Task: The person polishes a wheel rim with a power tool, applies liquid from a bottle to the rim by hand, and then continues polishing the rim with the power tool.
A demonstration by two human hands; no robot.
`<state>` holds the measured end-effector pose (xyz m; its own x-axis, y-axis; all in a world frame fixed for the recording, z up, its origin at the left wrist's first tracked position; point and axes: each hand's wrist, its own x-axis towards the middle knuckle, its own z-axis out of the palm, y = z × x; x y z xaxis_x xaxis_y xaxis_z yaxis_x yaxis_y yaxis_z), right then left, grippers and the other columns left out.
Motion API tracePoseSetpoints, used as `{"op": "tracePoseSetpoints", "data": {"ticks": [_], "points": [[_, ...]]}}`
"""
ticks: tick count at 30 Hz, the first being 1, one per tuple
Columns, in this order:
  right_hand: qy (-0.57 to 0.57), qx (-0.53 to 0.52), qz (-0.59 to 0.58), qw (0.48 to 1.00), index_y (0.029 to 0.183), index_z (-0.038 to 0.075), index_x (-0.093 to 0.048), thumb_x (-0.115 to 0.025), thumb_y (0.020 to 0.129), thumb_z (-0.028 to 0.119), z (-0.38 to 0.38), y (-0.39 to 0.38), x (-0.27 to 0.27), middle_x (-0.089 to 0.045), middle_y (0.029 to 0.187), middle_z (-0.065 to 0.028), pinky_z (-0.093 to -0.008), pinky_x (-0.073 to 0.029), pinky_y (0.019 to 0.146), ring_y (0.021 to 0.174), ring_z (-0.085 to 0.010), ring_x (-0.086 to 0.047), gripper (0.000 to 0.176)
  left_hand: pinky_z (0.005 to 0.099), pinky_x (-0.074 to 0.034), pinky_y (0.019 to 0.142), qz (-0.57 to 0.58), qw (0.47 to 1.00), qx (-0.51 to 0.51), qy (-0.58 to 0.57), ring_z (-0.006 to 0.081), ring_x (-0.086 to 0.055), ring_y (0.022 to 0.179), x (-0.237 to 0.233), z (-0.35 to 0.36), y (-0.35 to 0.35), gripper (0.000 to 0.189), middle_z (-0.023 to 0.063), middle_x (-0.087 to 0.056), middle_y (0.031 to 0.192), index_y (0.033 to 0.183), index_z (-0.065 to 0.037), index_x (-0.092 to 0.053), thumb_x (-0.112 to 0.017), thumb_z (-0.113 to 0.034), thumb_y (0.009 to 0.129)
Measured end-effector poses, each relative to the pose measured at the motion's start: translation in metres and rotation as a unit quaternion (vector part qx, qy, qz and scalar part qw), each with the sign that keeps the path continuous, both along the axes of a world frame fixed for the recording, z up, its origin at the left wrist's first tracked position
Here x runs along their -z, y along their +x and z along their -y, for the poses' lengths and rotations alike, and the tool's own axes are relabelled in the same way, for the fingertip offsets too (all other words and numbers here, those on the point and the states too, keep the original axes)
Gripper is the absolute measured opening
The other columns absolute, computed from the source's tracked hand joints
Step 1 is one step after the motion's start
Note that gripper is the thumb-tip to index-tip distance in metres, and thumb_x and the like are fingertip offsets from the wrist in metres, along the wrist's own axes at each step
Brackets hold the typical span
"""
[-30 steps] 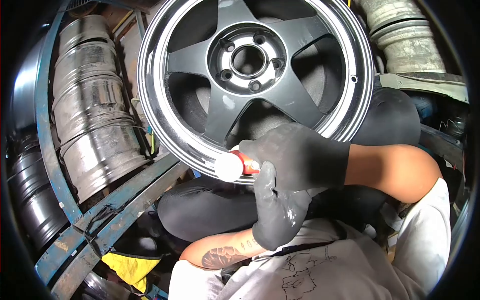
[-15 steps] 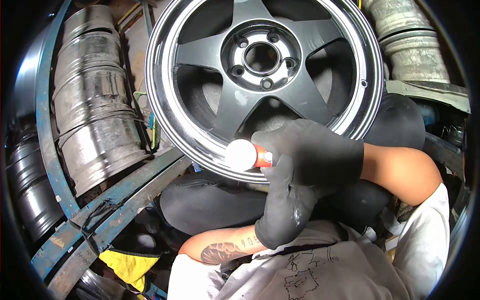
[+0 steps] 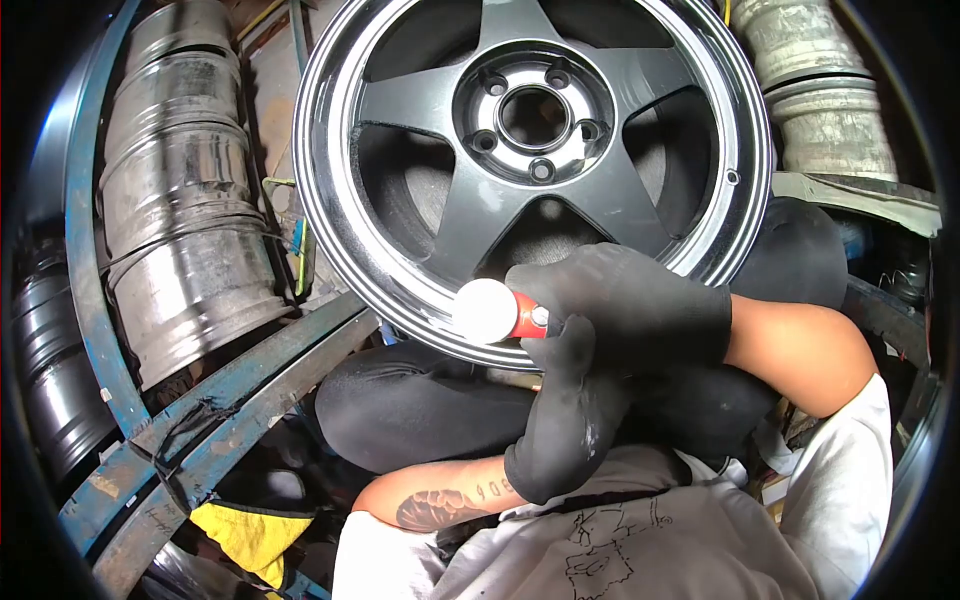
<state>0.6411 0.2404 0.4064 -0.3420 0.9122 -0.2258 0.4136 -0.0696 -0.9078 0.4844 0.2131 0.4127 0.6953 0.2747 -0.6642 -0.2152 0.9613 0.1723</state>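
Observation:
In black gloves, my two hands are closed together over the near edge of a car wheel (image 3: 490,215). Between them is a small red container with a round white cap (image 3: 484,311) pointing left; only part of its red body (image 3: 531,316) shows, so bottle or tube cannot be told. My right hand (image 3: 630,300) wraps it from above and the right. From below, my left hand (image 3: 565,400) grips it, thumb up against the red body, its other fingers mostly hidden. The five-spoke wheel has dark grey spokes and a shiny lip, and leans against my crossed legs.
Stacked metal wheel barrels (image 3: 190,200) lie on the left behind a blue metal frame (image 3: 240,375). More barrels (image 3: 825,90) stand at the upper right. A yellow cloth (image 3: 252,540) hangs at the lower left. My black-trousered leg (image 3: 420,410) is beneath the wheel.
The view has shifted slightly, so the wheel sits a little further right. Both hands keep nearly the same hold on the red container.

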Motion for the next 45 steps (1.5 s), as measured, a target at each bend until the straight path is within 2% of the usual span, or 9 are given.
{"op": "tracePoseSetpoints", "data": {"ticks": [15, 22, 24, 27, 33, 37, 39, 42, 45], "points": [[0.074, 0.023, 0.03, 0.997, 0.104, 0.001, -0.064, -0.07, 0.075, 0.017, 0.011, -0.01, 0.011, -0.071, 0.079, -0.0208, -0.0502, -0.055, 0.071, 0.079, -0.0418, -0.073, 0.033, 0.0469, -0.034, 0.126, -0.002, 0.995, -0.093, -0.038, 0.028, -0.045, 0.147, 0.006, 0.01, -0.007, 0.067, 0.0134, -0.048, 0.157, 0.156, -0.007, -0.043, -0.057, -0.049, 0.105], [0.081, 0.008, 0.043, 0.996, 0.105, -0.003, -0.062, -0.071, 0.075, 0.018, 0.014, -0.008, 0.016, -0.07, 0.081, -0.0214, -0.0493, -0.055, 0.071, 0.08, -0.0419, -0.073, 0.037, 0.0444, -0.034, 0.126, 0.209, 0.952, -0.161, -0.154, 0.0267, -0.047, 0.144, 0.031, 0.014, -0.016, 0.059, 0.012, -0.052, 0.153, 0.153, -0.007, -0.047, -0.053, -0.044, 0.108], [0.081, 0.012, 0.033, 0.996, 0.104, -0.003, -0.062, -0.071, 0.076, 0.018, 0.012, -0.008, 0.012, -0.07, 0.082, -0.0218, -0.0492, -0.055, 0.072, 0.08, -0.0425, -0.073, 0.037, 0.0444, -0.033, 0.126, 0.083, 0.988, -0.108, -0.068, 0.0264, -0.048, 0.143, 0.015, 0.011, -0.013, 0.057, 0.0115, -0.054, 0.152, 0.152, -0.007, -0.049, -0.052, -0.044, 0.109], [0.09, -0.007, 0.039, 0.995, 0.104, -0.003, -0.062, -0.071, 0.077, 0.018, 0.011, -0.005, 0.011, -0.07, 0.081, -0.0224, -0.0503, -0.055, 0.073, 0.08, -0.0435, -0.072, 0.036, 0.0446, -0.032, 0.126, 0.128, 0.984, -0.098, -0.074, 0.0261, -0.049, 0.142, 0.014, 0.008, -0.012, 0.059, 0.0117, -0.056, 0.15, 0.151, -0.006, -0.049, -0.051, -0.047, 0.109], [0.062, 0.011, 0.011, 0.998, 0.103, -0.002, -0.063, -0.069, 0.079, 0.018, 0.011, -0.005, 0.01, -0.069, 0.08, -0.0247, -0.0525, -0.055, 0.075, 0.081, -0.0454, -0.071, 0.031, 0.0466, -0.034, 0.124, 0.025, 0.999, -0.025, 0.002, 0.0321, -0.048, 0.143, 0.004, 0.005, -0.005, 0.071, 0.0162, -0.054, 0.152, 0.155, -0.004, -0.044, -0.043, -0.058, 0.108], [0.026, 0.003, 0.033, 0.999, 0.105, 0.001, -0.064, -0.068, 0.082, 0.021, 0.01, -0.004, 0.014, -0.07, 0.088, -0.023, -0.0519, -0.055, 0.077, 0.087, -0.0455, -0.07, 0.031, 0.0479, -0.038, 0.118, 0.024, 1.0, 0.01, 0.003, 0.0343, -0.051, 0.138, 0.002, 0.002, -0.003, 0.079, 0.0197, -0.053, 0.151, 0.155, -0.001, -0.043, -0.038, -0.064, 0.107], [-0.032, -0.028, 0.065, 0.997, 0.118, 0.008, -0.063, -0.069, 0.084, 0.025, 0.004, -0.002, 0.006, -0.072, 0.102, -0.0178, -0.0516, -0.055, 0.08, 0.097, -0.0442, -0.069, 0.038, 0.048, -0.04, 0.114, 0.035, 0.999, 0.014, 0.016, 0.0338, -0.054, 0.134, 0.004, 0.002, -0.001, 0.083, 0.0204, -0.054, 0.15, 0.154, 0.002, -0.043, -0.037, -0.067, 0.107], [0.034, -0.018, 0.013, 0.999, 0.115, 0.008, -0.062, -0.071, 0.083, 0.025, 0.006, 0.002, 0.005, -0.071, 0.1, -0.0179, -0.0525, -0.054, 0.08, 0.096, -0.045, -0.068, 0.037, 0.047, -0.042, 0.109, 0.099, 0.989, 0.091, 0.059, 0.0326, -0.056, 0.13, 0.018, 0.001, -0.013, 0.092, 0.0206, -0.054, 0.149, 0.153, 0.003, -0.045, -0.033, -0.075, 0.105], [-0.023, -0.012, -0.006, 1.0, 0.113, 0.007, -0.061, -0.072, 0.082, 0.025, 0.005, 0.006, -0.003, -0.07, 0.097, -0.0185, -0.0531, -0.053, 0.08, 0.095, -0.0458, -0.067, 0.038, 0.0454, -0.042, 0.107, 0.078, 0.987, 0.125, 0.07, 0.0312, -0.057, 0.126, 0.005, -0.002, -0.008, 0.099, 0.0203, -0.055, 0.148, 0.152, 0.003, -0.046, -0.029, -0.08, 0.102]]}}
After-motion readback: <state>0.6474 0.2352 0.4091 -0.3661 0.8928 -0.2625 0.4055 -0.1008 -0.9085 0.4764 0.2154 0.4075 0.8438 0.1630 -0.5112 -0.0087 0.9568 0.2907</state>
